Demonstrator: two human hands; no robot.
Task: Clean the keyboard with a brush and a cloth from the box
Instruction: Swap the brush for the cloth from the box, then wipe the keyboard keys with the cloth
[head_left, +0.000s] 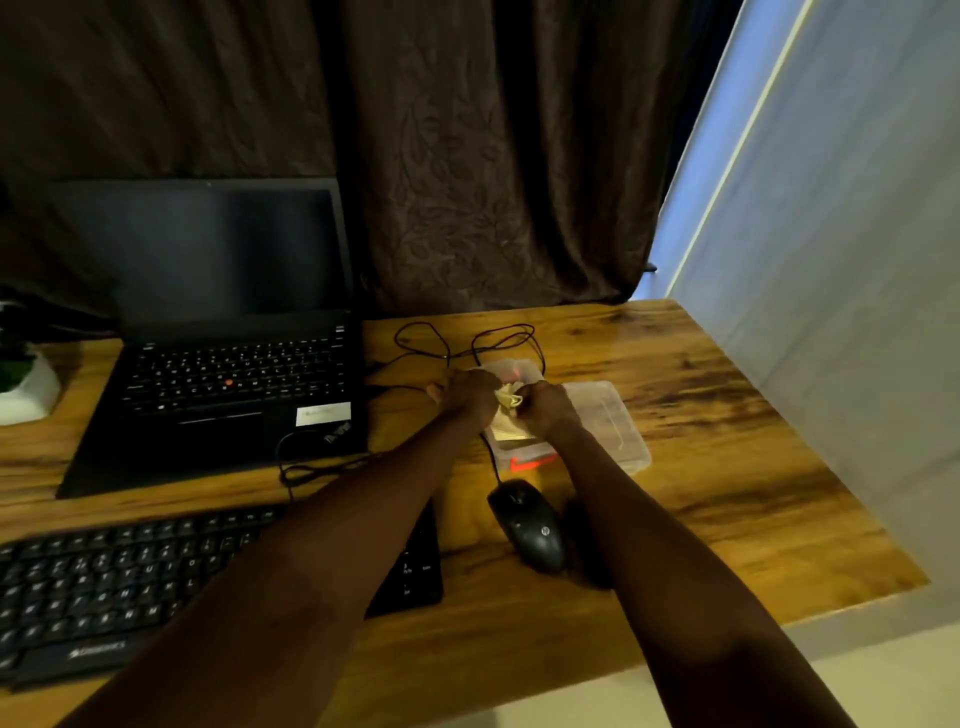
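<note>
A black external keyboard (104, 582) lies at the near left of the wooden desk, partly under my left forearm. A clear plastic box (524, 452) with a red clip sits right of the laptop, its lid (613, 421) lying beside it. Both my hands are over the box. My left hand (465, 397) and my right hand (545, 408) are closed on a crumpled pale yellow cloth (509, 397) between them. No brush is clearly visible; a pale flat item (506, 428) lies in the box.
An open black laptop (228, 374) stands at the back left. A black wired mouse (530, 525) lies in front of the box, its cable (467, 343) looping behind it. A white object (26, 389) sits at the far left. A wall runs along the desk's right edge (810, 467).
</note>
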